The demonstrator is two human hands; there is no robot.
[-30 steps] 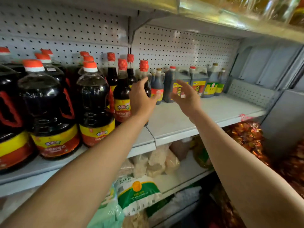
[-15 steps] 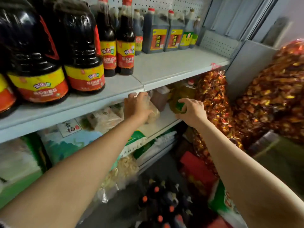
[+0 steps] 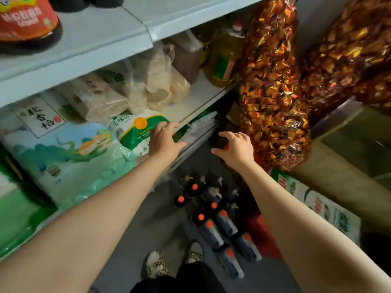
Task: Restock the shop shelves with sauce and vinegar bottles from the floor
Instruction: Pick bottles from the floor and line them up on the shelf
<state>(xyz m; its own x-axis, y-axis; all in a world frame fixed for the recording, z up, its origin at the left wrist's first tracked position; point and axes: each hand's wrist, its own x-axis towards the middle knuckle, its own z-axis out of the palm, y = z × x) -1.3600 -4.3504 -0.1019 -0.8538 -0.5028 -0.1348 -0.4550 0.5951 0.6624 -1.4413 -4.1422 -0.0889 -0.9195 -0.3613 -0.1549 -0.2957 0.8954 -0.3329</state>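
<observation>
Standing on grey floor (image 3: pixel 135 240) (shop aisle), bottles (image 3: pixel 211 216)

Grey floor (image 3: pixel 135 240), pale metal shelving (image 3: pixel 101 39)

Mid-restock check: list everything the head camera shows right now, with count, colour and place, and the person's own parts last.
floor bottles: about a dozen, dark with orange caps, clustered on the grey floor between the arms
large sauce bottle: one, dark with a red label, on the upper shelf at top left
upper shelf: one, pale grey, across the top
rice bags: several, white and green, under the shelf at left
clear bags: several, beige contents, on the lower shelf
oil bottle: one, yellow, at the back of the lower shelf
candy sacks: two, red and gold, at right
slippers: two, leopard print, bottom centre
left hand: empty, fingers spread, in front of a rice bag
right hand: empty, fingers loosely curled, beside a candy sack
</observation>
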